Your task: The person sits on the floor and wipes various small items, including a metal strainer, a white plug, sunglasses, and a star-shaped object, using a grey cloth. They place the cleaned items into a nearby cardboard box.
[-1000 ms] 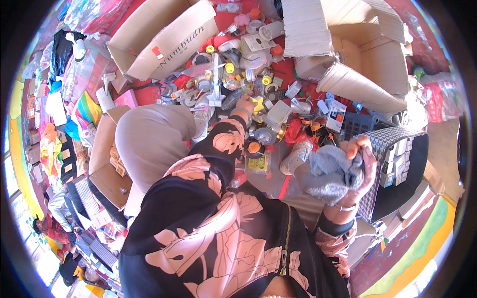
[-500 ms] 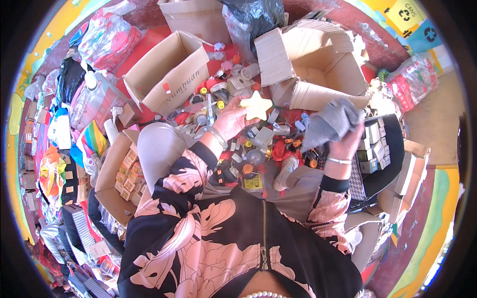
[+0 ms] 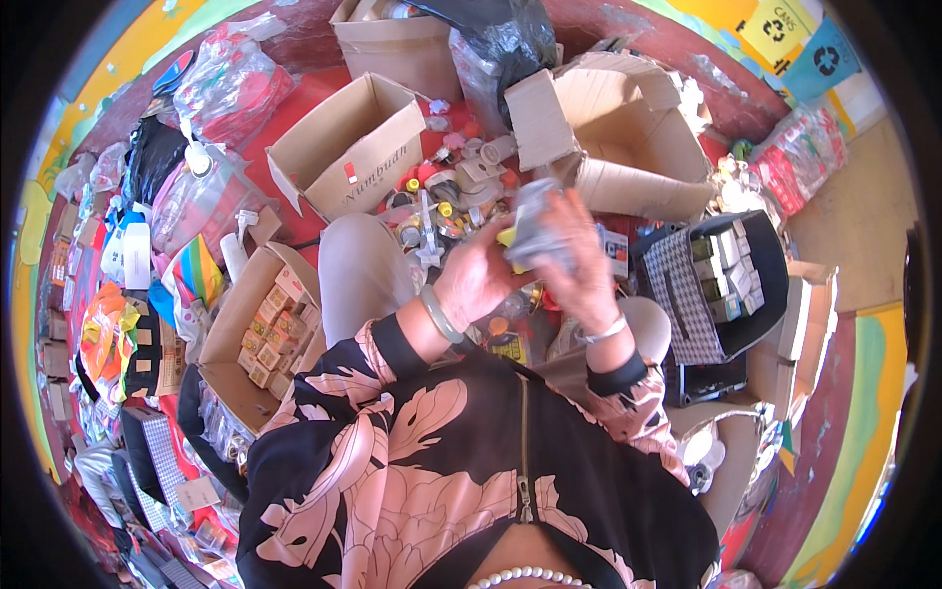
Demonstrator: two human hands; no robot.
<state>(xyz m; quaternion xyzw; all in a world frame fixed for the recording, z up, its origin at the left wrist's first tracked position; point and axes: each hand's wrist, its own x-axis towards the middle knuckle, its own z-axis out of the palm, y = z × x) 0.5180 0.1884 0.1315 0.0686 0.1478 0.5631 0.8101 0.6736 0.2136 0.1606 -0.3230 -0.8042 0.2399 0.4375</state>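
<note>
In front of my chest my hands have come together. My left hand (image 3: 478, 277) is closed on a pale yellow star (image 3: 507, 238), most of which is now covered. A grey cloth (image 3: 536, 226) lies over the star, gripped by my right hand (image 3: 583, 267), whose fingers press it against the star from the right. Below and beyond them, between my legs, spreads a heap of small mixed items (image 3: 453, 201), with plastic caps and clear plastic pieces among them.
Beyond the heap stand an open cardboard box (image 3: 383, 162) on the left and a wider, torn one (image 3: 628, 187) on the right. A carton of small boxes (image 3: 224, 355) sits by my left knee. A black-and-white checked bin (image 3: 677, 285) of white boxes is at my right.
My right hand has brought the grey cloth leftward onto the star. My left hand has drawn nearer to my body with the star. The view has shifted slightly.
</note>
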